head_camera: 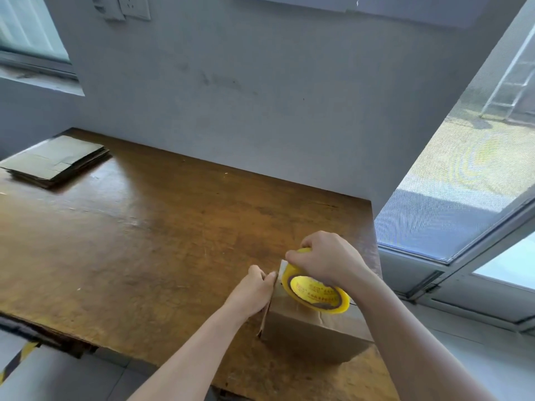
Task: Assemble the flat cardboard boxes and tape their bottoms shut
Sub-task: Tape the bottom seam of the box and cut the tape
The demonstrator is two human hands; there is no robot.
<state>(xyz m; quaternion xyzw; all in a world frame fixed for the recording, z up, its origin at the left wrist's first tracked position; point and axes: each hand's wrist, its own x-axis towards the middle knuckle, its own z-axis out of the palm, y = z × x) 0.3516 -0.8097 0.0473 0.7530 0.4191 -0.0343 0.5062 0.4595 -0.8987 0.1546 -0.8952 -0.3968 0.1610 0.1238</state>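
The right hand point(327, 263) has its fingers curled over the top of a yellow tape roll point(317, 295), thumb on the near side, gripping it firmly. The roll stands tilted on the upturned face of the cardboard box point(312, 328), its printed yellow core facing the camera. A short pale strip of tape point(282, 266) rises from the roll's far edge toward the left hand point(254, 287). That hand's fingers are bent round the box's far left edge, thumb and fingertips closing on the cardboard there; whether they also pinch the tape's end cannot be told. A loose flap hangs down the box's left side beneath the left wrist. Glossy tape already lies along the top of the box and over its near edge

The box sits on the near right part of a worn wooden table point(144, 241), close to its right edge. Well apart, at the far left corner, lies a stack of flat cardboard point(58, 159). A grey wall point(260, 96) backs the table, and a screened window point(463, 183) stands to the right
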